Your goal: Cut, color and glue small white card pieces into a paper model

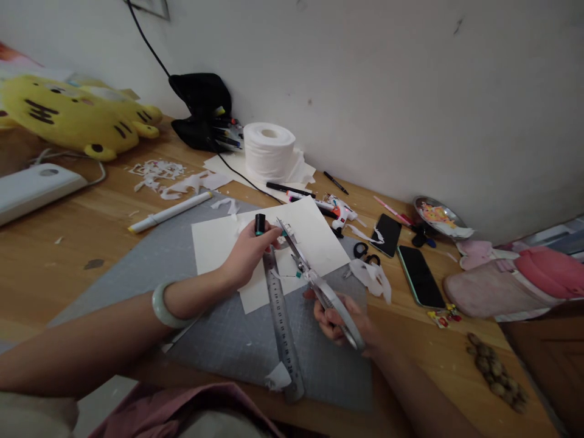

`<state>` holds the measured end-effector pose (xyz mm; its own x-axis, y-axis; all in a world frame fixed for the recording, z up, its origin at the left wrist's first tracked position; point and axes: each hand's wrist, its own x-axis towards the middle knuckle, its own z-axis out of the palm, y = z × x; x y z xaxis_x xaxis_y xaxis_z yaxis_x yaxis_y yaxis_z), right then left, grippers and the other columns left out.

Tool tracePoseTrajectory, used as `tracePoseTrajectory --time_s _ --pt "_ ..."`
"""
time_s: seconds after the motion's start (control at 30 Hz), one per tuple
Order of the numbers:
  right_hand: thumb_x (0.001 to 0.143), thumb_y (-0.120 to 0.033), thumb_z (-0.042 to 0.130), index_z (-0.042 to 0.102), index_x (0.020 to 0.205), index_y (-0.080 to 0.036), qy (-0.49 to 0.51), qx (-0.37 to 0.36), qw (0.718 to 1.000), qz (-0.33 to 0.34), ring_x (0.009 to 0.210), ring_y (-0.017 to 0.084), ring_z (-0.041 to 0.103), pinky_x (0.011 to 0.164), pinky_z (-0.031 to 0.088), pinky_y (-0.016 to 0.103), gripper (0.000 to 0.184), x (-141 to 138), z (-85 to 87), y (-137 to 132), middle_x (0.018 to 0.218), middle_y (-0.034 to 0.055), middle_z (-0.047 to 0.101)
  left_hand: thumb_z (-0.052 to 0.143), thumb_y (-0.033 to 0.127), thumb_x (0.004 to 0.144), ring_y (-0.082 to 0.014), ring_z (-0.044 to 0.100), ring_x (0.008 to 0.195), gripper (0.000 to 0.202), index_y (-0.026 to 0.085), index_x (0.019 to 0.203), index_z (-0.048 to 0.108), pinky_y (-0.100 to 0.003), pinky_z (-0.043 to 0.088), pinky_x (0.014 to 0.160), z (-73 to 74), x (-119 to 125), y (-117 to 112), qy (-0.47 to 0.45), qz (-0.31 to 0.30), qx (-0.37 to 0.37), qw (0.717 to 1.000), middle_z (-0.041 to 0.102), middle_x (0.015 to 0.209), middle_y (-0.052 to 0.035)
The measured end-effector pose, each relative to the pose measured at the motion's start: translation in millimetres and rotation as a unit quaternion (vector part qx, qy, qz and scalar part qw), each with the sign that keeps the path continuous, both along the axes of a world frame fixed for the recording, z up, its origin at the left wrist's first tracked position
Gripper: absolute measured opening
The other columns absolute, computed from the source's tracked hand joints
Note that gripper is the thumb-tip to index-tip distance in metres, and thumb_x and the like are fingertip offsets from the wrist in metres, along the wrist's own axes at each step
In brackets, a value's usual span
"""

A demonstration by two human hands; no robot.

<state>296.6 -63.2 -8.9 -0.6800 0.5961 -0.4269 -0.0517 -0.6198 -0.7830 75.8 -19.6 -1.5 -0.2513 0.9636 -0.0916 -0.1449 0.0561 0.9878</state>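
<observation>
My left hand [246, 252] is closed around a short black marker [260, 223] with a green band, its black end standing up from the fist. By the fingertips is a small white and green piece [286, 232], too small to make out. My right hand [340, 319] grips metal scissors [322, 289] with pale grey handles, the blades reaching up to the left hand's fingertips. Under both hands lie white paper sheets [319, 231]. A steel ruler [281, 328] runs toward me on the grey cutting mat [210, 347].
Behind the sheets stand a tissue roll [269, 152] and a black pen case [201, 115]. Right of the mat are black-handled scissors [367, 252], a phone [420, 277] and a metal bowl [438, 213]. Leftward lie a white marker [171, 212], paper scraps [159, 173] and a yellow plush [77, 115].
</observation>
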Motion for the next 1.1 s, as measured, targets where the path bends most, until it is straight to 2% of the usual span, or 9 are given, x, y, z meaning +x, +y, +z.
tracePoseTrajectory --time_s 0.23,0.47,0.57,0.7,0.87,1.1 --pt "0.059 -0.041 0.081 0.056 0.099 -0.017 -0.010 0.005 1.000 0.000 0.036 0.000 0.029 0.030 0.014 0.014 0.053 -1 -0.2 0 0.062 -0.0090 0.045 0.067 0.028 0.064 -0.0114 0.049 0.055 0.023 0.018 0.067 0.046 -0.025 0.036 0.056 0.3 -1 1 -0.024 0.003 -0.008 1.000 0.055 0.060 0.0034" --pt "0.056 -0.052 0.079 0.055 0.087 -0.015 -0.028 0.016 0.999 -0.030 0.037 0.000 0.026 0.033 0.009 0.015 0.054 -6 14.1 -5 0.056 -0.0093 0.041 0.071 0.027 0.061 -0.0091 0.045 0.053 0.029 0.019 0.066 0.043 -0.024 0.034 0.054 2.2 -1 1 -0.063 -0.017 -0.015 0.998 0.051 0.059 0.0050" --pt "0.054 -0.057 0.078 0.056 0.087 -0.015 -0.036 0.016 0.999 -0.033 0.036 0.000 0.025 0.033 0.009 0.016 0.057 -8 16.8 -5 0.053 -0.0098 0.039 0.071 0.027 0.060 -0.0088 0.044 0.052 0.030 0.019 0.065 0.042 -0.024 0.033 0.053 3.2 1 -1 -0.078 -0.026 -0.016 0.997 0.049 0.058 0.0055" --pt "0.053 -0.054 0.080 0.058 0.096 -0.015 -0.019 0.001 0.999 -0.028 0.035 0.000 0.024 0.032 0.007 0.015 0.062 -7 16.5 -4 0.053 -0.0099 0.040 0.071 0.027 0.061 -0.0087 0.044 0.053 0.031 0.019 0.064 0.041 -0.024 0.033 0.054 4.5 3 -3 -0.084 -0.035 -0.015 0.996 0.049 0.060 0.0052" --pt "0.053 -0.054 0.080 0.057 0.098 -0.016 -0.015 0.008 1.000 -0.026 0.034 0.000 0.024 0.031 0.007 0.015 0.063 -7 12.9 -3 0.052 -0.0111 0.038 0.070 0.027 0.062 -0.0092 0.045 0.053 0.030 0.019 0.065 0.041 -0.024 0.033 0.054 4.2 4 -4 -0.083 -0.043 -0.021 0.995 0.049 0.059 0.0053" --pt "0.056 -0.044 0.082 0.055 0.102 -0.017 -0.031 0.036 0.999 -0.009 0.033 0.000 0.028 0.030 0.015 0.015 0.060 -4 6.8 -2 0.057 -0.0113 0.043 0.073 0.027 0.060 -0.0080 0.044 0.052 0.034 0.019 0.066 0.041 -0.023 0.033 0.053 2.1 4 -4 -0.116 -0.049 -0.034 0.991 0.048 0.060 0.0064"
